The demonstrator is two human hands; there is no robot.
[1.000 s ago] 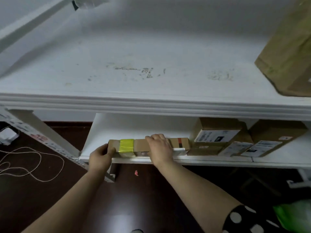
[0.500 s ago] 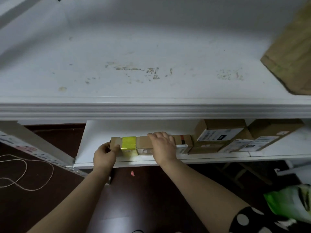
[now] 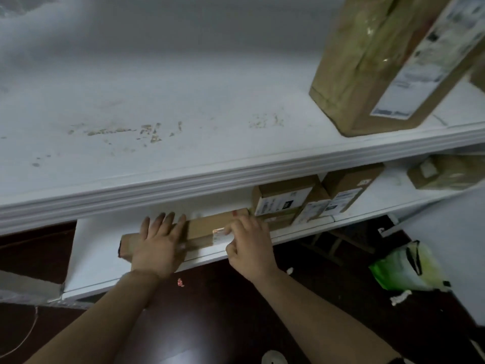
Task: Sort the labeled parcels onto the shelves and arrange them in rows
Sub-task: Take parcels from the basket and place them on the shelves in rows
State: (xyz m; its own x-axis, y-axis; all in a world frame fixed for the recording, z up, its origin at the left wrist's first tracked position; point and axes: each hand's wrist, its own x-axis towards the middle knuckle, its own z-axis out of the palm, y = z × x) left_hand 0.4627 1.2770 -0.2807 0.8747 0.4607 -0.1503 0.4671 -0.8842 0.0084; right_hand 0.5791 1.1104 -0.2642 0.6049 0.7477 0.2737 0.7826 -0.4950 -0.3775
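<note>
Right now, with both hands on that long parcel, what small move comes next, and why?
Probably nudge the long parcel rightward, snug against the labeled boxes. The left hand lies flat on it, the right hand pinches its front edge, and its right end sits close beside those boxes.

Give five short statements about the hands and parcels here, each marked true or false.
The left hand lies flat on the long parcel. True.
The long parcel sits on the upper shelf. False: it is on the lower shelf.
A tall labelled box stands on the upper shelf. True.
The right hand hangs clear of the parcel. False: its curled fingers grip it by the white label.
A green bag lies on the floor. True.
</note>
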